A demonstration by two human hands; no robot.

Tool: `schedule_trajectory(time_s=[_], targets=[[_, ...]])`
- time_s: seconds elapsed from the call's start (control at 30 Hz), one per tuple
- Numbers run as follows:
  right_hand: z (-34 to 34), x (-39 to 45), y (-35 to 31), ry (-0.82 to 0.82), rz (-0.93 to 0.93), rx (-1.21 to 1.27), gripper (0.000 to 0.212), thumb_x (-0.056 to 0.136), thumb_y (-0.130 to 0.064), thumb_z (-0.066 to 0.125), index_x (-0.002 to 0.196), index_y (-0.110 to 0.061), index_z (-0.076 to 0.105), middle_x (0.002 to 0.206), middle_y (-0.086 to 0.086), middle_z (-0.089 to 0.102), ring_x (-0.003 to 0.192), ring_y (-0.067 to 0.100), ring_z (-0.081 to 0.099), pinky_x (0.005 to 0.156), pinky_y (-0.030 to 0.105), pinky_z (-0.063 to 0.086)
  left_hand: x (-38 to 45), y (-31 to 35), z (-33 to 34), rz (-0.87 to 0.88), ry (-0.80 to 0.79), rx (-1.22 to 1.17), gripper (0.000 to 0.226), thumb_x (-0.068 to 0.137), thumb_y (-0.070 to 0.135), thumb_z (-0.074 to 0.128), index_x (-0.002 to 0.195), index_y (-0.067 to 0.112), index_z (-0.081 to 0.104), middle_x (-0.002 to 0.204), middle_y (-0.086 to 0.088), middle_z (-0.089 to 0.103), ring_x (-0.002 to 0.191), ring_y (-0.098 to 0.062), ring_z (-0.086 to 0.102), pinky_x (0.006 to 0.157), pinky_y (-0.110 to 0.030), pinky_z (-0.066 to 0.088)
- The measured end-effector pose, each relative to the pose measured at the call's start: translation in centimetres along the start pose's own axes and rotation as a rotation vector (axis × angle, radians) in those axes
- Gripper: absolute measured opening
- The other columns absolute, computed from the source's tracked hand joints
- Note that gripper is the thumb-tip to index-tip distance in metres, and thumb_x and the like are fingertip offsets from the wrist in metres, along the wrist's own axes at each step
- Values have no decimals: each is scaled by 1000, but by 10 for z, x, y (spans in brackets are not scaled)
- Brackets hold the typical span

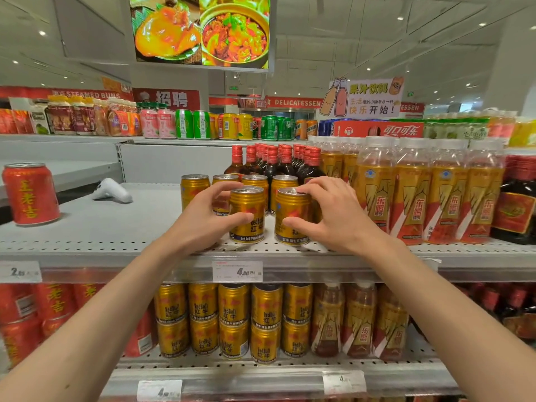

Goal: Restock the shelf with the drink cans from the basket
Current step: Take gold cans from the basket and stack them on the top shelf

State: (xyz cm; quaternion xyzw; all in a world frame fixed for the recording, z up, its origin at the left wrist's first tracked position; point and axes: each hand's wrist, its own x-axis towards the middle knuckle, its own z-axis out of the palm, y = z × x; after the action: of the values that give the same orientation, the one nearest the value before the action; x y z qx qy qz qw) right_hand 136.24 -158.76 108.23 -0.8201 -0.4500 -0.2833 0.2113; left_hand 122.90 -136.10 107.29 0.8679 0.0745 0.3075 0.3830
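Note:
Two gold Red Bull cans stand upright near the front of the grey upper shelf. My left hand wraps the left gold can, thumb in front and fingers over its top rim. My right hand grips the right gold can the same way. Several more gold cans stand in a row just behind them. The basket is not in view.
A lone red can stands at the shelf's far left, with a white handheld device lying behind it. Dark red-capped bottles and orange-labelled drink bottles fill the right side. Stacked gold cans fill the lower shelf.

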Motion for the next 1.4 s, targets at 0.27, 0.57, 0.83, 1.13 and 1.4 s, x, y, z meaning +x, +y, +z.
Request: schedule_trajectory(time_s=[0.27,0.57,0.83,1.13,1.4], targets=[[0,4,-5,14,37,20,69,81,-74,62,131,-26,59,130,-7,61,127,15,49,111,44,31,10,5,8,18,-17,-14,71,77,45,84,140,46,52,133,20,50,118,-10,53,89,-28,44],[8,4,-10,77,91,0,73,79,-71,68,129,-19,61,136,-2,52,127,18,48,112,42,33,11,3,16,11,-36,-89,80,82,38,83,151,45,43,154,1,47,123,-13,52,96,-32,45],[9,-7,-12,74,94,44,75,84,-68,60,141,-19,55,149,1,54,144,20,42,125,50,19,2,2,23,27,3,-85,81,86,42,77,155,43,34,153,3,49,135,-17,51,105,-39,47],[-19,-71,-34,159,211,398,47,96,-38,68,138,-20,58,136,-7,56,127,7,53,109,33,47,-64,21,27,61,228,-140,46,93,35,71,136,30,54,126,9,64,110,-1,62,75,-6,47],[-7,-176,-20,119,505,724,25,95,-34,70,120,-27,68,102,-4,73,93,13,72,86,34,61,-162,10,64,-84,265,-317,23,93,28,73,116,28,67,107,4,75,101,-16,71,92,-38,58]])
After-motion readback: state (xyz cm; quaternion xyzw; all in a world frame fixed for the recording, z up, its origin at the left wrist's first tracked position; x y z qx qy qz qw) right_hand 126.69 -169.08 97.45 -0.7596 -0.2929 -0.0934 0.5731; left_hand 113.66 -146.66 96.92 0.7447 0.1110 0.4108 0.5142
